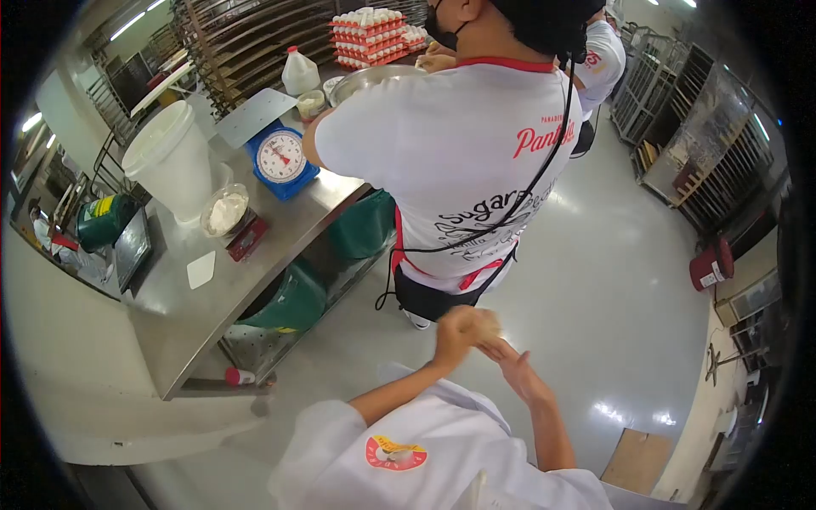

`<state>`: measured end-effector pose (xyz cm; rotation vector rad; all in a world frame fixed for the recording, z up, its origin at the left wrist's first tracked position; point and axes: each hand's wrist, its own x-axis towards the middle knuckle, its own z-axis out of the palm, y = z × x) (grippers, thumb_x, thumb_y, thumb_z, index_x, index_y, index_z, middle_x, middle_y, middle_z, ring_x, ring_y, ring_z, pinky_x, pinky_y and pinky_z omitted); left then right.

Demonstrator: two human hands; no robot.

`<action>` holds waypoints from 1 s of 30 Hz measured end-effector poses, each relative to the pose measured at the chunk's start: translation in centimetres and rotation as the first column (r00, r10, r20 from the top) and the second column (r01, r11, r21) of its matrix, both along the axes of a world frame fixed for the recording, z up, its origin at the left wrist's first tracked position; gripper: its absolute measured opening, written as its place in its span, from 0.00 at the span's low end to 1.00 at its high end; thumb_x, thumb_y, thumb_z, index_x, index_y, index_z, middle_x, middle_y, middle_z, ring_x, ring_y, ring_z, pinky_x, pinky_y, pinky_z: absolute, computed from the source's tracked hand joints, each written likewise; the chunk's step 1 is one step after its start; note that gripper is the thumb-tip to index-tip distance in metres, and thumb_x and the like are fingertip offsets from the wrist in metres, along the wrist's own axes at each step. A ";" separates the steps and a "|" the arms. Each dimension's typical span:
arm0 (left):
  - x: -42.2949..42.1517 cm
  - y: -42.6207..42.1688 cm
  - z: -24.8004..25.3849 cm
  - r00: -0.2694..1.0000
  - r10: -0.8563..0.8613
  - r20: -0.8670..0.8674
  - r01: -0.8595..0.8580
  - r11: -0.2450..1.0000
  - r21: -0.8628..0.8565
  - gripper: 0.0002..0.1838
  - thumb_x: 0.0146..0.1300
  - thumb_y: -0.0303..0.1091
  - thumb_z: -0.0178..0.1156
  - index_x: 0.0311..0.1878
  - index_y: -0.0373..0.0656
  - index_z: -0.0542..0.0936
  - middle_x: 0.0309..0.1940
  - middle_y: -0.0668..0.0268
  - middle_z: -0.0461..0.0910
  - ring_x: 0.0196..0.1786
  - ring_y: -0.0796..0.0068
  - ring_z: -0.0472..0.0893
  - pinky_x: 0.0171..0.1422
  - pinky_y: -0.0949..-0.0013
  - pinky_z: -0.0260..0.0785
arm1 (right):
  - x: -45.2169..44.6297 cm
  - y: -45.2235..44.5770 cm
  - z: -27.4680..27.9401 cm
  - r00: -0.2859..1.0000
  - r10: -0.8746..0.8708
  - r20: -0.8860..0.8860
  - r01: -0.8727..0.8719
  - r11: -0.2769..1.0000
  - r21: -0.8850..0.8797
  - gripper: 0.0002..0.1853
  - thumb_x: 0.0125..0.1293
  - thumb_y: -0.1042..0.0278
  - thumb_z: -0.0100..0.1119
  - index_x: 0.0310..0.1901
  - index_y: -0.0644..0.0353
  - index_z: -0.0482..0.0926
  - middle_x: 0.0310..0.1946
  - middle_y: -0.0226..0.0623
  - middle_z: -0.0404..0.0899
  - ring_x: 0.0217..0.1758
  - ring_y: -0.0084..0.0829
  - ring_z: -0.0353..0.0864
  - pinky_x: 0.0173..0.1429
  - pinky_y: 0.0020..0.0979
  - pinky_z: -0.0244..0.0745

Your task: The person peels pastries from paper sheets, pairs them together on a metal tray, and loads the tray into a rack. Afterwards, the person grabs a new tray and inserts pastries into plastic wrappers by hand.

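My left hand is raised in front of my chest, its fingers smeared by motion. A pale blur lies at its fingertips, and I cannot make out whether it is part of the hand or a thing held. My right hand is close against it, with fingers stretched out and the thumb apart. The hands meet or overlap at the fingertips. Just beyond them stands a co-worker in a white printed shirt, back turned to me.
Left, a steel table bears a blue dial scale, a bowl of white powder on a small red scale, a white bucket and a white scraper. Egg trays stand farther back. Racks line the right.
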<state>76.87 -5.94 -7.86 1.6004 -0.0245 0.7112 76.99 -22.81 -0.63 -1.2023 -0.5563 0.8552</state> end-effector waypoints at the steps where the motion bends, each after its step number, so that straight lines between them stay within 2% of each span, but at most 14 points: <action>1: -0.1 2.4 -1.2 0.997 -0.032 0.063 0.039 0.993 -0.112 0.11 0.62 0.35 0.53 0.31 0.38 0.79 0.29 0.60 0.81 0.33 0.66 0.79 0.38 0.65 0.70 | 0.5 0.2 0.6 0.999 0.030 -0.028 -0.025 0.986 0.167 0.50 0.59 0.21 0.20 0.73 0.54 0.40 0.73 0.45 0.42 0.74 0.45 0.50 0.75 0.47 0.33; 2: -0.1 5.3 -3.2 0.989 -0.071 0.126 0.098 0.970 -0.224 0.12 0.63 0.36 0.52 0.31 0.39 0.80 0.31 0.62 0.81 0.33 0.70 0.80 0.39 0.66 0.71 | 0.9 0.0 1.4 0.998 0.047 -0.052 -0.028 0.945 0.326 0.48 0.60 0.22 0.20 0.74 0.48 0.40 0.73 0.47 0.42 0.73 0.47 0.53 0.75 0.51 0.35; 3: -1.1 8.0 -10.3 0.890 0.251 -0.381 -0.424 0.761 -0.491 0.14 0.66 0.38 0.52 0.28 0.41 0.79 0.27 0.67 0.78 0.31 0.77 0.75 0.38 0.70 0.68 | 1.4 -0.5 2.3 0.989 -0.061 -0.131 0.111 0.904 0.413 0.47 0.60 0.22 0.23 0.74 0.45 0.40 0.74 0.48 0.42 0.73 0.49 0.52 0.74 0.53 0.38; 4: -1.9 11.6 -7.2 0.846 0.231 -0.480 -0.441 0.810 -0.387 0.15 0.68 0.40 0.49 0.31 0.41 0.77 0.29 0.67 0.78 0.32 0.78 0.75 0.38 0.70 0.68 | 2.1 -1.0 3.4 0.959 -0.185 -0.215 0.270 0.826 0.495 0.46 0.60 0.22 0.26 0.74 0.42 0.40 0.74 0.49 0.41 0.74 0.50 0.50 0.72 0.56 0.40; 5: -2.2 12.3 -1.9 0.824 0.507 -0.251 -0.566 0.757 -0.327 0.14 0.67 0.41 0.48 0.33 0.41 0.76 0.28 0.67 0.76 0.33 0.76 0.75 0.39 0.70 0.67 | 3.0 -1.4 4.9 0.925 -0.272 -0.265 0.373 0.776 0.508 0.46 0.60 0.22 0.27 0.74 0.42 0.40 0.73 0.49 0.42 0.73 0.50 0.51 0.72 0.54 0.42; 8: -0.6 22.0 -0.2 0.801 0.554 -0.228 -0.584 0.638 -0.502 0.17 0.66 0.49 0.46 0.35 0.43 0.72 0.30 0.67 0.72 0.37 0.71 0.73 0.46 0.64 0.66 | 5.6 -3.1 6.7 0.831 -0.422 -0.362 0.556 0.636 0.535 0.45 0.61 0.23 0.27 0.74 0.42 0.39 0.73 0.49 0.44 0.72 0.52 0.52 0.72 0.49 0.46; 10: 2.0 31.9 -3.4 0.823 0.518 0.233 -0.486 0.855 -0.184 0.25 0.62 0.61 0.48 0.34 0.44 0.69 0.27 0.67 0.67 0.31 0.71 0.72 0.36 0.62 0.68 | 6.5 -4.1 7.2 0.833 -0.427 -0.352 0.553 0.612 0.565 0.46 0.61 0.23 0.27 0.74 0.44 0.40 0.72 0.49 0.47 0.72 0.51 0.54 0.72 0.47 0.47; 11: 3.5 33.7 -3.1 0.778 0.547 0.307 -0.561 0.826 -0.051 0.25 0.62 0.60 0.48 0.34 0.44 0.69 0.27 0.67 0.68 0.31 0.71 0.72 0.36 0.63 0.69 | 6.6 -4.5 7.1 0.797 -0.479 -0.368 0.600 0.557 0.574 0.46 0.61 0.23 0.27 0.74 0.44 0.40 0.72 0.49 0.47 0.72 0.51 0.54 0.72 0.47 0.47; 14: 6.8 30.4 -2.8 0.705 0.704 0.086 -0.704 0.682 0.196 0.24 0.62 0.59 0.49 0.34 0.43 0.70 0.26 0.67 0.69 0.31 0.71 0.73 0.36 0.63 0.69 | 7.0 -5.9 6.8 0.820 -0.464 -0.334 0.562 0.547 0.621 0.46 0.61 0.23 0.28 0.74 0.46 0.41 0.71 0.48 0.49 0.71 0.49 0.56 0.72 0.47 0.47; 19: 10.8 22.4 -8.7 0.740 0.661 -0.123 -0.537 0.692 0.483 0.23 0.61 0.57 0.51 0.33 0.42 0.72 0.26 0.66 0.72 0.30 0.71 0.74 0.36 0.64 0.69 | 7.5 -12.2 4.7 0.602 -0.792 -0.097 0.761 0.532 0.371 0.43 0.64 0.30 0.38 0.72 0.52 0.47 0.66 0.48 0.60 0.66 0.44 0.65 0.68 0.41 0.55; 22: 12.0 16.0 -13.8 0.743 0.601 -0.296 -0.340 0.719 0.607 0.22 0.61 0.55 0.53 0.33 0.41 0.73 0.26 0.66 0.73 0.30 0.71 0.75 0.36 0.64 0.69 | 6.4 -18.4 1.8 0.280 -0.960 0.012 0.938 0.276 0.212 0.34 0.66 0.44 0.48 0.67 0.57 0.58 0.59 0.42 0.68 0.60 0.36 0.70 0.66 0.37 0.60; 24: 12.9 11.4 -17.5 0.705 0.572 -0.420 -0.189 0.722 0.666 0.22 0.60 0.54 0.53 0.32 0.41 0.74 0.26 0.66 0.74 0.30 0.71 0.75 0.36 0.65 0.69 | 5.3 -22.5 -0.8 0.043 -0.989 -0.145 0.989 0.022 0.144 0.24 0.67 0.53 0.53 0.60 0.57 0.66 0.53 0.37 0.71 0.53 0.32 0.73 0.63 0.34 0.63; 26: 14.0 7.1 -21.1 0.636 0.543 -0.548 -0.036 0.730 0.682 0.21 0.60 0.53 0.54 0.32 0.40 0.74 0.25 0.65 0.75 0.29 0.70 0.75 0.36 0.65 0.69 | 3.7 -27.5 -5.5 -0.004 -0.960 -0.279 0.970 -0.072 0.233 0.19 0.68 0.56 0.51 0.56 0.56 0.67 0.53 0.38 0.71 0.52 0.32 0.72 0.63 0.33 0.63; 30: 15.4 -1.6 -27.0 0.431 0.452 -0.781 0.327 0.729 0.602 0.20 0.59 0.51 0.56 0.31 0.39 0.76 0.25 0.65 0.77 0.29 0.70 0.76 0.36 0.66 0.69 | 2.0 -35.5 -8.9 -0.228 -0.909 -0.350 0.950 -0.287 0.127 0.13 0.67 0.60 0.55 0.49 0.53 0.71 0.44 0.31 0.74 0.47 0.26 0.72 0.53 0.27 0.66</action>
